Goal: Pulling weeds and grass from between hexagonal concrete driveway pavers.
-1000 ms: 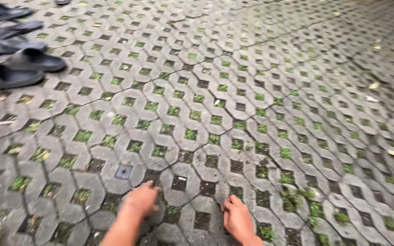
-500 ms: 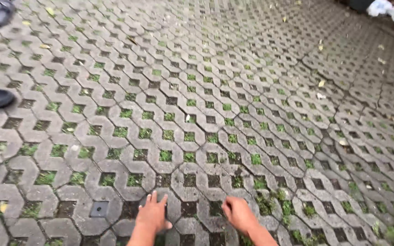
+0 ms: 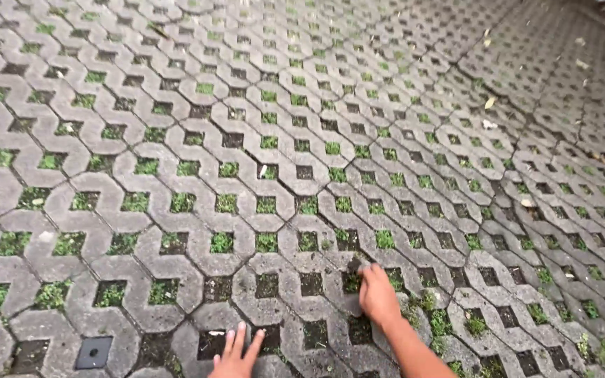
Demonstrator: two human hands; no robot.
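A right hand (image 3: 378,295) pinches a dark clump (image 3: 353,265) at a paver hole (image 3: 351,281) just beyond its fingertips. The left hand (image 3: 236,352) rests flat, fingers spread, on grey pavers (image 3: 176,210) near left, holding nothing.

The concrete grid pavers (image 3: 197,189) looked rough, matt and grey, with grass tufts (image 3: 266,241) and damp soil in their holes.

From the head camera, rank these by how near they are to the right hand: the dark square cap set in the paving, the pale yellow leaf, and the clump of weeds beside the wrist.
Measured from the right hand:
1. Clump of weeds, just right of the wrist, nearest.
2. Dark square cap, far left, near the bottom edge.
3. Pale yellow leaf, up and to the right, farthest.
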